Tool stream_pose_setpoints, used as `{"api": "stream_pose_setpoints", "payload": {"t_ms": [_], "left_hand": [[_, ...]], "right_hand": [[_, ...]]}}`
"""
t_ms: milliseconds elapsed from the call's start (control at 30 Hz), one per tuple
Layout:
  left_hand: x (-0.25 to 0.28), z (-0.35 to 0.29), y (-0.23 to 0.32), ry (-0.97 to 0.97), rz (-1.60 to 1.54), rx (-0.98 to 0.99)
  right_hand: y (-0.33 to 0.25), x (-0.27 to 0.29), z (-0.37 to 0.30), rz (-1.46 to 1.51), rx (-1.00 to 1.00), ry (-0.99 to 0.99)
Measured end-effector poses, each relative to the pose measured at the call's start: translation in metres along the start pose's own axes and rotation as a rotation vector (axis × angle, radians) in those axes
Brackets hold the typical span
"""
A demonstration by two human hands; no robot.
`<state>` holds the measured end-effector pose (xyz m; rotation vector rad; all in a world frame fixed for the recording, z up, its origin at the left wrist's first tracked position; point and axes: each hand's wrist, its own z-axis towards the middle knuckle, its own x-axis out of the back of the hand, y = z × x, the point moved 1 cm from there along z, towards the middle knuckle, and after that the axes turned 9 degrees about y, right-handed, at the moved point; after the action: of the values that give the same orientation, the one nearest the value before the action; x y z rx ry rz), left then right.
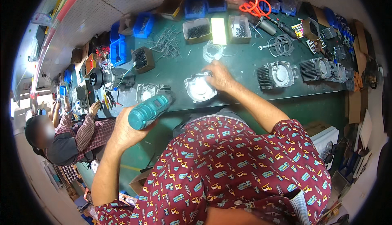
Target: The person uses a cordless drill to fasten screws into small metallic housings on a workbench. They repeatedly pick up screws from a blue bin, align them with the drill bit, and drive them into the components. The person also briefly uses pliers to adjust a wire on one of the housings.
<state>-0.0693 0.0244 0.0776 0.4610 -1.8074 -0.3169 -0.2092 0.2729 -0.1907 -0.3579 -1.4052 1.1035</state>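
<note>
My left hand is wrapped round a teal cordless power driver, held up just in front of the bench edge. Its front end points toward the castings. My right hand grips the upper right edge of a round silver engine casing, which lies brightly lit near the front of the bench. The tips of my right fingers are partly hidden. Beyond the driver, another silver casting with fins sits on the bench, partly covered by the tool.
On the green bench, finned cylinder castings stand at right. Parts boxes, blue bins, loose cable ties, a wrench and a coiled orange hose lie farther back. A co-worker sits at left.
</note>
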Motion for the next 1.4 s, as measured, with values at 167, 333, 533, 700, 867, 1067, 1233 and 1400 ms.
{"api": "stream_pose_setpoints", "payload": {"t_ms": [167,333,533,700,867,1067,1233,1400], "left_hand": [[-0.03,-0.008,-0.024,0.006,-0.04,0.086],[-0.034,-0.019,-0.023,0.118,-0.085,0.076],[-0.038,-0.028,-0.025,0.102,-0.174,0.088],[-0.044,-0.029,-0.021,0.093,-0.243,0.071],[-0.048,-0.038,-0.026,0.203,-0.446,0.037],[-0.059,-0.046,-0.032,0.219,-0.694,0.282],[-0.064,-0.044,-0.032,0.194,-0.746,0.316],[-0.063,-0.043,-0.034,0.191,-0.773,0.358]], "right_hand": [[-0.042,0.004,-0.002,-0.031,0.256,0.041],[-0.055,-0.017,-0.009,-0.089,0.393,-0.115],[-0.061,-0.022,-0.009,-0.264,0.399,-0.203],[-0.042,-0.016,0.004,0.232,0.086,-0.071],[-0.036,0.039,0.006,0.687,-0.396,-0.166],[-0.024,0.048,-0.01,0.993,-0.637,-0.109],[-0.023,0.042,-0.016,1.132,-0.679,-0.164],[-0.023,0.044,-0.013,1.212,-0.679,-0.223]]}}
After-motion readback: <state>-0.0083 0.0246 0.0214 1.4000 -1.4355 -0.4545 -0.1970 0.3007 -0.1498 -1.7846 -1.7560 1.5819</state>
